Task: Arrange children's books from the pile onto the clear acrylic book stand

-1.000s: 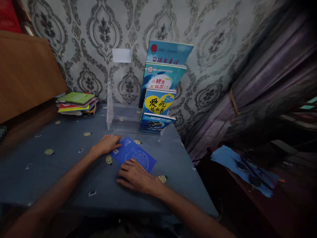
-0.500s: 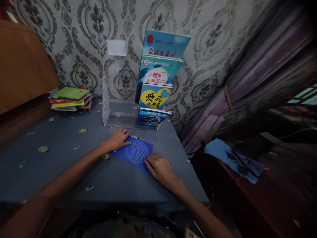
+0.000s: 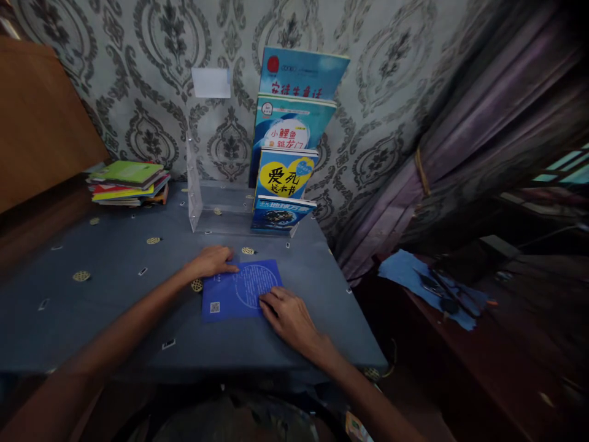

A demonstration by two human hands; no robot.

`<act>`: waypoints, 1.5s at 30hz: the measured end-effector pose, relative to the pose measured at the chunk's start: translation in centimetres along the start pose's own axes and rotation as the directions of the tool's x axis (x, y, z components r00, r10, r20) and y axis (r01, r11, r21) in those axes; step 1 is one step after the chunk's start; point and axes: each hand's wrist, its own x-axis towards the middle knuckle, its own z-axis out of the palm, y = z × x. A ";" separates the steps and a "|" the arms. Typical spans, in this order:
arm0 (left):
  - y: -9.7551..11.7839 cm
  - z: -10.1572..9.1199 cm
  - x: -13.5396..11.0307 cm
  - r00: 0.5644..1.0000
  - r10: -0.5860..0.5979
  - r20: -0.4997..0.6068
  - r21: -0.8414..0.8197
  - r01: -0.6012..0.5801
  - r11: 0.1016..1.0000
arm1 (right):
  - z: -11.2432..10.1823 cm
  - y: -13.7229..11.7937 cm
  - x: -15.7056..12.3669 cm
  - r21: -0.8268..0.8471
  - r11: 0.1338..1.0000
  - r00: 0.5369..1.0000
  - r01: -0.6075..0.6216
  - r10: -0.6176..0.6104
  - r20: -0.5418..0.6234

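Your left hand touches the upper-left edge of the blue printed sheet, which lies flat on the table; it looks light, flexible, probably slick and easily creased, best held by opposite edges. Your right hand bends over its lower-right edge. You can't tell whether either hand pinches.

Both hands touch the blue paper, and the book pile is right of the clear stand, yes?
Not quite: the book pile is left of the clear stand, as the head view shows. The left hand and right hand do touch the blue paper.
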 end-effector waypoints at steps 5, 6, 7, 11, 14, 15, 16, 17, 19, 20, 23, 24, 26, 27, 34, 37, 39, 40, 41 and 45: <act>-0.1 0.2 -0.7 0.992 0.118 0.031 -0.382 -0.098 0.919 | 0.5 0.3 0.1 0.037 0.999 1.000 -0.020 0.021 -0.018; 0.0 0.1 -0.8 0.990 0.132 0.041 -0.469 -0.097 0.878 | 0.5 0.5 0.2 0.047 0.998 0.998 -0.039 0.041 -0.039; 0.0 0.1 -0.9 0.989 0.139 0.044 -0.548 -0.092 0.832 | 0.6 0.9 0.3 0.057 0.996 0.995 -0.071 0.075 -0.069; -0.3 -0.1 -1.4 0.992 0.111 -0.062 -0.712 -0.122 0.691 | 0.5 3.6 1.1 0.184 0.942 0.925 -0.279 0.316 -0.211; -0.3 0.2 -1.6 0.985 0.042 -0.169 -0.737 -0.155 0.658 | 0.3 5.3 2.0 0.496 0.792 0.851 -0.356 0.494 -0.180; -0.2 0.3 -1.7 0.980 0.020 -0.199 -0.740 -0.164 0.652 | 0.3 5.5 2.4 0.627 0.696 0.838 -0.350 0.532 -0.123; -0.1 0.5 -1.7 0.974 0.001 -0.228 -0.741 -0.174 0.648 | 0.3 5.5 2.7 0.746 0.577 0.831 -0.334 0.553 -0.055; 0.2 0.7 -1.7 0.966 -0.014 -0.257 -0.741 -0.188 0.644 | 0.3 5.4 3.1 0.837 0.449 0.831 -0.312 0.556 0.012; 0.7 0.9 -1.7 0.947 -0.035 -0.319 -0.736 -0.224 0.639 | 0.3 4.6 3.7 0.931 0.250 0.840 -0.266 0.534 0.097; 1.0 1.0 -1.8 0.936 -0.043 -0.350 -0.730 -0.244 0.639 | 0.2 4.2 3.9 0.948 0.206 0.844 -0.244 0.527 0.102; 1.9 0.7 -2.1 0.899 -0.061 -0.433 -0.703 -0.295 0.647 | -0.9 3.2 4.6 0.946 0.283 0.866 -0.158 0.500 -0.005; 2.2 0.4 -2.3 0.887 -0.065 -0.457 -0.693 -0.309 0.652 | -1.6 3.0 4.8 0.930 0.348 0.871 -0.120 0.486 -0.070; 2.6 -0.1 -2.6 0.855 -0.075 -0.513 -0.661 -0.338 0.670 | -3.1 2.7 5.1 0.868 0.494 0.871 -0.046 0.446 -0.207; 2.8 -0.4 -2.7 0.836 -0.077 -0.543 -0.640 -0.353 0.682 | -3.8 2.6 5.2 0.823 0.568 0.864 -0.020 0.424 -0.272; 2.5 1.2 -2.2 0.817 -0.015 -0.577 -0.621 -0.427 0.657 | -3.7 2.5 5.4 0.528 0.849 0.849 -0.006 0.283 -0.446; 1.5 2.4 -1.7 0.824 -0.035 -0.565 -0.621 -0.396 0.677 | -1.6 2.9 5.3 0.488 0.873 0.882 -0.004 0.233 -0.409; 1.0 2.8 -1.6 0.823 -0.043 -0.566 -0.590 -0.368 0.718 | -0.7 3.4 5.3 0.466 0.885 0.896 -0.005 0.210 -0.391; 0.8 2.8 -1.6 0.822 -0.041 -0.568 -0.567 -0.354 0.743 | -0.4 3.6 5.3 0.458 0.889 0.900 -0.005 0.204 -0.386; 0.8 2.7 -1.6 0.823 -0.033 -0.568 -0.539 -0.341 0.770 | -0.3 3.9 5.4 0.452 0.892 0.900 -0.006 0.202 -0.386; 1.1 1.9 -1.2 0.831 0.006 -0.556 -0.400 -0.274 0.874 | -0.3 5.5 6.2 0.429 0.903 0.890 -0.030 0.220 -0.400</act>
